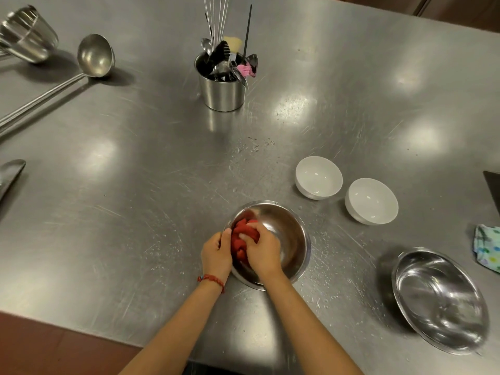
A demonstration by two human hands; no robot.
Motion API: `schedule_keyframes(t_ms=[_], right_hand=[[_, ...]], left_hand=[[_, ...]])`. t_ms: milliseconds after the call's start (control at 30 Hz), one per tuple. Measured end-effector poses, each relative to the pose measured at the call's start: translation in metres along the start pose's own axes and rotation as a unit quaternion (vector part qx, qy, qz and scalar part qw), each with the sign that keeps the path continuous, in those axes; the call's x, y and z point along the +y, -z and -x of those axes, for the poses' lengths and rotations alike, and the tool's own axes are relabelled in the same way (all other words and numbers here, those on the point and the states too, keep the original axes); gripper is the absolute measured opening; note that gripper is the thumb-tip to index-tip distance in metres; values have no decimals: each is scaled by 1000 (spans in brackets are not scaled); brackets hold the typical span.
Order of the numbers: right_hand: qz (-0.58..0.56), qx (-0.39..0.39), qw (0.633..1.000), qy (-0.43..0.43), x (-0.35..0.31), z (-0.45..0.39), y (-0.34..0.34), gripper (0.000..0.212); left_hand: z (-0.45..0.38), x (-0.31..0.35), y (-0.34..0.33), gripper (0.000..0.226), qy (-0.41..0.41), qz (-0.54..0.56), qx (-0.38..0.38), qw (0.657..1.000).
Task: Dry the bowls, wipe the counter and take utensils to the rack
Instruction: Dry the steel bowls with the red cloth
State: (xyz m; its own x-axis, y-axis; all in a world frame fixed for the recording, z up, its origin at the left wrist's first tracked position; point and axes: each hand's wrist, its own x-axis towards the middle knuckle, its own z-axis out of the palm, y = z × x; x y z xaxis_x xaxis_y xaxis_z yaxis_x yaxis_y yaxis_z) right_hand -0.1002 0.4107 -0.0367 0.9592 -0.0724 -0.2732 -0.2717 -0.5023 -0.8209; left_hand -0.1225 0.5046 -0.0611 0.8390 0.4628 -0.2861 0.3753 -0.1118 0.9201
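Observation:
A small steel bowl [289, 234] sits on the steel counter [135, 198] near the front edge. My left hand [216, 253] grips its left rim. Inside the bowl, my right hand [261, 250] holds a crumpled red cloth [240, 239] against the wall. Two white bowls [318, 177] [371, 200] stand upright to the right and slightly further back. A larger steel bowl [441, 299] rests at the front right. Water drops speckle the counter around the small bowl.
A steel canister [223, 90] full of utensils stands at the back centre. A long ladle [94, 56] and a steel cup [27, 36] lie at the back left. A patterned cloth [487, 247] lies at the right edge; a spoon-like utensil [9, 174] at the left edge.

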Motion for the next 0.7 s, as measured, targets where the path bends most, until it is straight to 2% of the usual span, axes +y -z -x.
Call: schedule_keyframes(t_ms=[100, 200, 333, 433, 533, 600, 700], right_hand=[[75, 69, 995, -4, -9, -6, -7, 24], [193, 98, 976, 4, -8, -12, 0, 30], [257, 104, 961, 0, 5, -9, 16, 32], [240, 106, 965, -19, 8, -6, 21, 32], [121, 118, 984, -63, -3, -12, 16, 31], [67, 67, 995, -42, -10, -15, 10, 31], [55, -80, 995, 10, -11, -13, 11, 27]], left_hand=[[5, -1, 1, 38, -3, -1, 17, 1000], [8, 2, 0, 40, -1, 8, 37, 999], [13, 7, -3, 48, -1, 18, 66, 998], [16, 7, -4, 48, -3, 21, 66, 998], [16, 8, -6, 48, -10, 13, 63, 998], [16, 9, -6, 47, -7, 11, 68, 998], [13, 8, -4, 39, 3, 27, 69, 997]])
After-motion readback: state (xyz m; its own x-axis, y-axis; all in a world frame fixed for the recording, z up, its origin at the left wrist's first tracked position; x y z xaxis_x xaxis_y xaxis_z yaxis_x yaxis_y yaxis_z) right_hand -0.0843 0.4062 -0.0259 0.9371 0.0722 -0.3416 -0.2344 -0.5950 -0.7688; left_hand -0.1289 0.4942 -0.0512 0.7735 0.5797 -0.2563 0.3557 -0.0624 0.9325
